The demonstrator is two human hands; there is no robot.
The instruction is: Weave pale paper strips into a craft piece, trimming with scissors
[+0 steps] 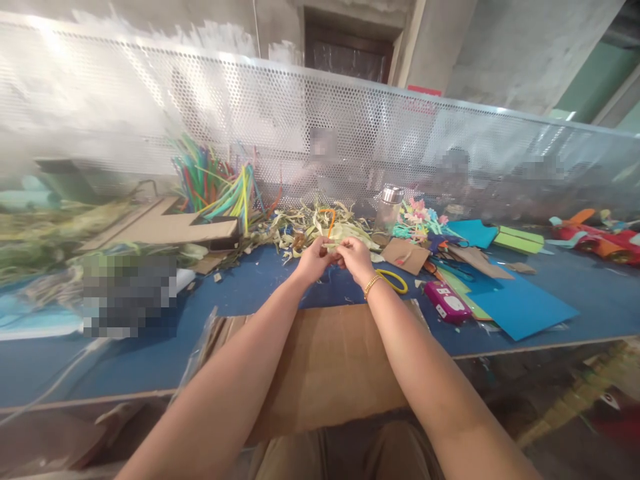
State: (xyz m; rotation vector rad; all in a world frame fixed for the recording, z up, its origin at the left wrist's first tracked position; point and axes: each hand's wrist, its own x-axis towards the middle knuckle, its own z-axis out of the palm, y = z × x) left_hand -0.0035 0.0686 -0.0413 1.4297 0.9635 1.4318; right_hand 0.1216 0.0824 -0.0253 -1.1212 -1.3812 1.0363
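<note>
My left hand (315,260) and my right hand (356,259) meet above the blue table, fingers pinched close together. Between the fingertips is a pale yellow-green strip (331,245) that looks like corn husk; its ends are partly hidden by the fingers. A bent orange pipe cleaner (332,219) rises just above the hands; whether it is held or stands behind them I cannot tell. Right behind lies a heap of pale, dried husk strips (300,223). A yellow ring (397,283) rests beside my right wrist.
A cardboard sheet (335,367) lies under my forearms at the table edge. Colourful pipe cleaners (210,180) and cut cardboard (175,227) stand left. To the right are a glass bottle (390,208), a purple box (447,301) and blue sheets (525,303). A perforated metal screen (280,127) runs behind.
</note>
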